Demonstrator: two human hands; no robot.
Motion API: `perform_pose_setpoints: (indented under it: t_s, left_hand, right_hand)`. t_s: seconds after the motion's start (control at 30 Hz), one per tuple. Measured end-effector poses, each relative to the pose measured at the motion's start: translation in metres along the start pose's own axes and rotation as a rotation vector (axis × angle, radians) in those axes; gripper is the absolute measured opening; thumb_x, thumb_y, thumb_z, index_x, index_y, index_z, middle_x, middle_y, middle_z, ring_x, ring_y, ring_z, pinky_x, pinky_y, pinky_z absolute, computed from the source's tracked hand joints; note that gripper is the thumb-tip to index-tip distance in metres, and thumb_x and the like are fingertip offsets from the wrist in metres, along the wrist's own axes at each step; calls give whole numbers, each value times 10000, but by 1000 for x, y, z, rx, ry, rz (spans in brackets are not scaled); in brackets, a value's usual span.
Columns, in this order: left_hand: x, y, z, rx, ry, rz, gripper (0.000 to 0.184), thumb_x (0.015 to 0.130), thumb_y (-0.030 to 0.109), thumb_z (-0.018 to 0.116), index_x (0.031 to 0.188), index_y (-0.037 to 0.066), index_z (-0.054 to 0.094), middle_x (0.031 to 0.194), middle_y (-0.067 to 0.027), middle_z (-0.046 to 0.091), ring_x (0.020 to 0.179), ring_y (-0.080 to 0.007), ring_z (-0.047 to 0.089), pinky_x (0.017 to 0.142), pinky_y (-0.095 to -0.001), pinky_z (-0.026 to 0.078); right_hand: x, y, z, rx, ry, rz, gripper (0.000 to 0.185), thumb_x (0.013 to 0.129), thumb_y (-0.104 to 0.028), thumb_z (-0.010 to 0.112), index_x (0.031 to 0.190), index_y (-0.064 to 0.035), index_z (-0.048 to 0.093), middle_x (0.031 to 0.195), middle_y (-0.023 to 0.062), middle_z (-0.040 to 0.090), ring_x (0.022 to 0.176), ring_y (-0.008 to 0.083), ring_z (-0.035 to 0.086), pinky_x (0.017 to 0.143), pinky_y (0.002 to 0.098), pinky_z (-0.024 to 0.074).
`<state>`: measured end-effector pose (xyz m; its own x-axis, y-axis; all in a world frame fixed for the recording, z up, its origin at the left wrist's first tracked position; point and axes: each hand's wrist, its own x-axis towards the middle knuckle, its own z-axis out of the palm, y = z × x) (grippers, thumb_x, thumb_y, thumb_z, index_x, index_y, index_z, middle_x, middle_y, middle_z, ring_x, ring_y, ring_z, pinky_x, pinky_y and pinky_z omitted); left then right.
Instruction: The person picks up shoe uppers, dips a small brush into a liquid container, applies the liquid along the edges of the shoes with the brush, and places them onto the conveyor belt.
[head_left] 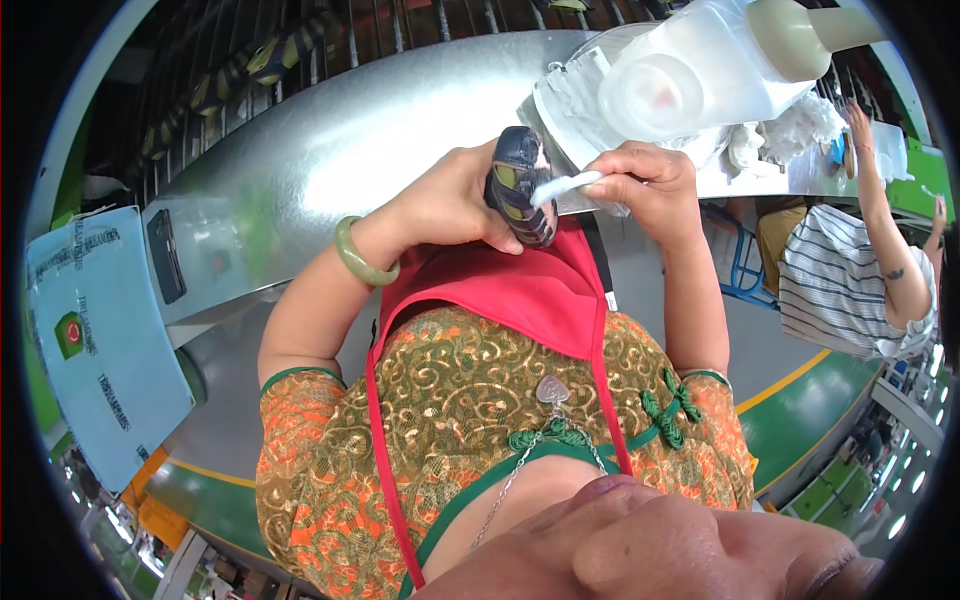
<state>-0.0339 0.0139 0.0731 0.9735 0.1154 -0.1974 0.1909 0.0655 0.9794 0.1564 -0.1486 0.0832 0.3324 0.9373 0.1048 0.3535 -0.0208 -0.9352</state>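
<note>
My left hand (450, 200), with a green bangle at its wrist, is closed around a small dark shoe (518, 185) with cut-out openings along its upper. The shoe is held upright above the near edge of the metal bench, in front of my red apron (500, 295). My right hand (650, 190) pinches a slim white brush-like tool (567, 188). Its whitish, fuzzy tip is at the right side of the shoe; I cannot tell whether it touches. My fingers hide the tool's rear end.
On the metal bench (270, 170) stand a translucent plastic container (690, 80) and a beige-capped bottle (790, 40), with crumpled white material (800, 130) nearby. Beyond are racks with shoes (285, 60). A dark phone-like object (166, 255) and a light-blue printed sheet (105, 340) lie left. A co-worker's striped shirt (845, 280) shows right.
</note>
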Motion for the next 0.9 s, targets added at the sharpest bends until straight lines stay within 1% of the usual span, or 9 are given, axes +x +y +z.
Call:
perform_pose_setpoints:
  t_s: [0.23, 0.3, 0.37, 0.43, 0.5, 0.67, 0.77, 0.83, 0.9]
  left_hand:
    - [1, -3, -8, -170, 24, -42, 545, 561, -109, 769, 1058, -7, 569, 940, -50, 664, 904, -169, 623, 873, -309, 483]
    - [-2, 4, -20, -201, 188, 67, 545, 540, -133, 761, 1036, 9, 586, 936, -48, 658, 893, -163, 618, 864, -313, 486]
    - [8, -7, -42, -249, 319, 265, 488, 552, -84, 770, 986, 46, 588, 956, -60, 651, 894, -184, 624, 848, -324, 492]
    - [18, -2, -65, -370, 459, 248, 410, 608, -56, 743, 974, 46, 589, 962, -69, 647, 872, -190, 640, 794, -315, 536]
    - [32, 4, -88, -366, 635, 159, 346, 696, -16, 704, 1022, 32, 601, 983, -91, 654, 822, -199, 666, 627, -314, 600]
    - [88, -10, -158, -484, 799, 89, 250, 787, -8, 644, 1024, -76, 601, 1013, -152, 647, 897, -281, 652, 766, -444, 587]
    - [132, -22, -182, -607, 887, 94, 252, 798, 6, 650, 1024, -91, 595, 997, -182, 643, 902, -309, 649, 733, -460, 592]
    - [151, -30, -183, -603, 981, 136, 294, 805, 69, 676, 1021, -108, 582, 961, -216, 636, 851, -336, 658, 685, -453, 598]
    - [156, -29, -180, -530, 1040, 11, 400, 816, 192, 693, 1015, -130, 565, 867, -250, 628, 724, -343, 661, 615, -432, 595]
  right_hand:
    - [-1, 1, -17, 16, -136, 129, 118, 685, 1, 761, 795, 1, 718, 686, 39, 639, 613, 82, 580, 549, 213, 438]
    - [-4, 5, -17, 14, -115, 44, 126, 706, -5, 756, 826, 3, 720, 687, 30, 641, 605, 74, 571, 533, 210, 435]
    - [-8, 6, -15, 342, 57, 192, 139, 736, -14, 746, 871, 4, 719, 691, 14, 645, 594, 61, 556, 522, 200, 433]
    - [-9, 14, -9, 342, 105, 163, 147, 776, -49, 731, 914, 1, 712, 697, 5, 644, 578, 41, 529, 505, 182, 411]
    - [-8, 16, -1, 396, 167, 209, 154, 798, -85, 724, 928, -4, 709, 688, 2, 638, 553, 24, 493, 481, 169, 374]
    - [-6, 14, 18, 483, 152, 272, 164, 813, -92, 707, 947, 1, 698, 668, 4, 621, 528, 22, 468, 461, 171, 351]
    - [-7, 17, 19, 471, 159, 313, 154, 810, -78, 692, 941, 4, 697, 671, 6, 621, 522, 25, 469, 457, 174, 352]
    - [-10, 18, 17, 473, 125, 339, 163, 812, -63, 670, 952, 18, 688, 672, 19, 620, 519, 32, 470, 459, 174, 355]
    - [-12, 23, 14, 491, 214, 297, 176, 819, -58, 665, 970, 33, 677, 670, 34, 618, 522, 40, 471, 465, 173, 356]
